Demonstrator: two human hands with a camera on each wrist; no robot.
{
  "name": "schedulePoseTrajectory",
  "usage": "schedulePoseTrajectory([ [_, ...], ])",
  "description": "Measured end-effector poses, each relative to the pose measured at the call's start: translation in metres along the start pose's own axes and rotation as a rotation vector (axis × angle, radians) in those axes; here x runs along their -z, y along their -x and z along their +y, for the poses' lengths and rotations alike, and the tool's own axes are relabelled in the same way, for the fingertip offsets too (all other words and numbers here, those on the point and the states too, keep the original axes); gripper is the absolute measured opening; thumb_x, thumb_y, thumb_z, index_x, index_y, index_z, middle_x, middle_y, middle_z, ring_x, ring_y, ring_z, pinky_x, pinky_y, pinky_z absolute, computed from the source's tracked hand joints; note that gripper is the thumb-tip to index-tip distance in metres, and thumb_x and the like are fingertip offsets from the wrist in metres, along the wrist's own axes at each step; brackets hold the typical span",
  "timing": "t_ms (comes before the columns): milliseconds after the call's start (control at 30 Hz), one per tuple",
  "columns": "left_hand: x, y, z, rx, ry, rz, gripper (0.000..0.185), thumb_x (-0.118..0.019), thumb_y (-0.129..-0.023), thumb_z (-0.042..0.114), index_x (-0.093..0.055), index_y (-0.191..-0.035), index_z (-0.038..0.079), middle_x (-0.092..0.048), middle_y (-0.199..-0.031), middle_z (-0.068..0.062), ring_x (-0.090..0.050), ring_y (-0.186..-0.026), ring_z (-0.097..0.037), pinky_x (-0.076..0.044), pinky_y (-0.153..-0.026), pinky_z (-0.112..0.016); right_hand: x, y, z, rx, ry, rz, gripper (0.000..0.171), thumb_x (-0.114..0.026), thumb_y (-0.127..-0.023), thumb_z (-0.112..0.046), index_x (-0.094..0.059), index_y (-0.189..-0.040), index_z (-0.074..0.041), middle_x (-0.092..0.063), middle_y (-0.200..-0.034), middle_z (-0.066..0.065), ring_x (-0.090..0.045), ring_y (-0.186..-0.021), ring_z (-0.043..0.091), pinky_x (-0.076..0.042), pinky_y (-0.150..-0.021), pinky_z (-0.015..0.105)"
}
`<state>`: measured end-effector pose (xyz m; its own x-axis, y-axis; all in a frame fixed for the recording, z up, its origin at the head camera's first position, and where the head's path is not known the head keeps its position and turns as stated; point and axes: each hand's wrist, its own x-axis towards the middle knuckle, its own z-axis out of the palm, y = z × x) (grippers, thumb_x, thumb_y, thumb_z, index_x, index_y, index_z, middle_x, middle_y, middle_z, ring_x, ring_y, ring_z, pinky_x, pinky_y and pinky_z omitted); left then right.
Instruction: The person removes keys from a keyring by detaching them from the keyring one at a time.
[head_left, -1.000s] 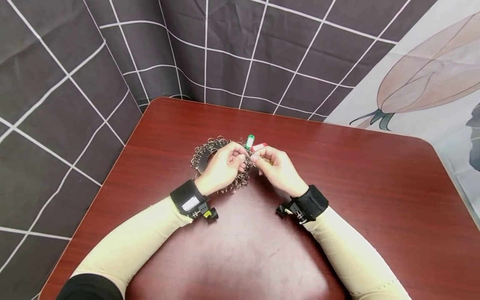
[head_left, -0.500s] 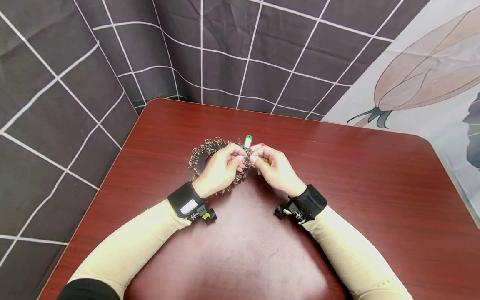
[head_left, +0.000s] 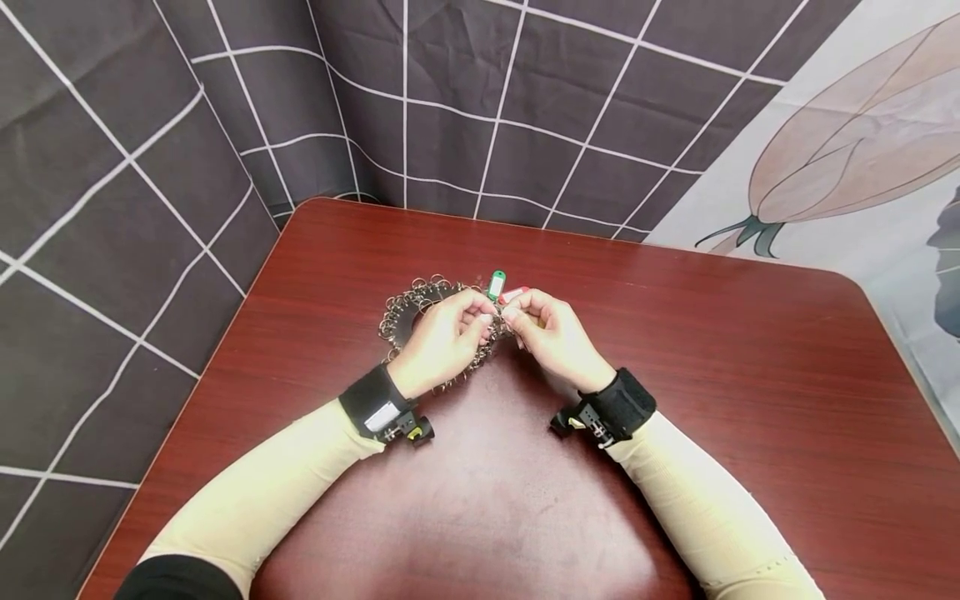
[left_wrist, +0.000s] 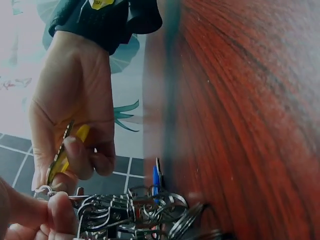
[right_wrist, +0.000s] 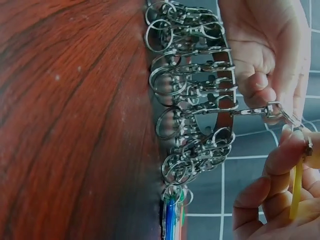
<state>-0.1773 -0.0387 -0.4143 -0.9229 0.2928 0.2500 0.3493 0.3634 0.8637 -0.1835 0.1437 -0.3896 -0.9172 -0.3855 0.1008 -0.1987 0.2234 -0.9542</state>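
A brown strap ring hung with several metal snap hooks (head_left: 408, 307) lies on the red-brown table (head_left: 675, 350). My left hand (head_left: 480, 321) rests over it and pinches one snap hook (right_wrist: 272, 111) pulled out from the bunch (right_wrist: 195, 100). My right hand (head_left: 513, 317) meets it fingertip to fingertip and pinches a yellow key tag (left_wrist: 62, 157) at that hook's end; the yellow key tag (right_wrist: 297, 190) also shows in the right wrist view. A green tag (head_left: 497, 283) and a red tag (head_left: 513, 293) stick out just beyond the fingers.
More coloured tags, one of them blue (left_wrist: 156, 177), hang from the clasps near the table surface (right_wrist: 172, 220). A dark checked cloth (head_left: 450, 108) hangs behind and to the left; a pale floral cloth (head_left: 840, 150) is at the right.
Both hands stay together at the same spot with the same grips. The red tag is now more hidden behind my right fingers.
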Motion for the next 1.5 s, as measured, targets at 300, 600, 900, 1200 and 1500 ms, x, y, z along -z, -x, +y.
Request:
schedulePoseTrajectory([
  [300,0.003,-0.002,-0.002,0.098,0.01,-0.108,0.009,-0.063,-0.09,0.011,-0.061,-0.099,0.009,-0.063,-0.088,-0.002,-0.062,-0.081,-0.013,-0.053,-0.072,-0.027,0.001,-0.005,0.027,0.037,-0.052,0.021,0.01,-0.055,-0.097,-0.001,-0.057,-0.101,0.007,-0.062,-0.1,0.015,-0.054,-0.061,0.017,-0.048,-0.057,0.028],
  [600,0.002,-0.001,-0.002,0.104,0.004,-0.112,0.005,-0.056,-0.096,0.008,-0.053,-0.1,0.009,-0.063,-0.086,-0.004,-0.065,-0.079,-0.013,-0.053,-0.071,-0.028,0.002,-0.004,0.027,0.043,-0.045,-0.041,0.011,-0.055,-0.098,-0.005,-0.055,-0.097,0.006,-0.055,-0.12,0.021,-0.063,-0.068,0.019,-0.054,-0.067,0.038],
  [900,0.001,-0.001,-0.002,0.068,0.148,-0.014,0.01,-0.051,-0.097,0.0,-0.054,-0.107,0.002,-0.061,-0.09,-0.01,-0.067,-0.074,-0.019,-0.055,-0.069,-0.027,0.001,-0.004,0.03,0.024,-0.093,-0.099,0.012,-0.065,-0.092,-0.006,-0.058,-0.099,0.001,-0.056,-0.108,0.014,-0.061,-0.074,0.025,-0.052,-0.066,0.039],
  [1200,0.003,-0.003,-0.002,0.134,0.104,-0.073,0.019,-0.056,-0.094,0.001,-0.062,-0.112,0.0,-0.067,-0.089,-0.008,-0.068,-0.077,-0.014,-0.055,-0.069,-0.025,0.004,-0.005,0.032,-0.013,0.025,-0.065,0.012,-0.066,-0.091,-0.007,-0.059,-0.097,0.0,-0.058,-0.106,0.011,-0.061,-0.066,0.026,-0.049,-0.059,0.026],
  [1500,0.005,-0.001,-0.001,0.124,0.011,-0.09,0.006,-0.054,-0.097,0.005,-0.059,-0.1,0.007,-0.064,-0.087,-0.008,-0.067,-0.076,-0.018,-0.054,-0.068,-0.024,0.002,-0.004,0.029,-0.003,0.015,-0.075,0.012,-0.066,-0.092,-0.007,-0.059,-0.096,0.002,-0.057,-0.099,0.014,-0.058,-0.066,0.015,-0.049,-0.061,0.029],
])
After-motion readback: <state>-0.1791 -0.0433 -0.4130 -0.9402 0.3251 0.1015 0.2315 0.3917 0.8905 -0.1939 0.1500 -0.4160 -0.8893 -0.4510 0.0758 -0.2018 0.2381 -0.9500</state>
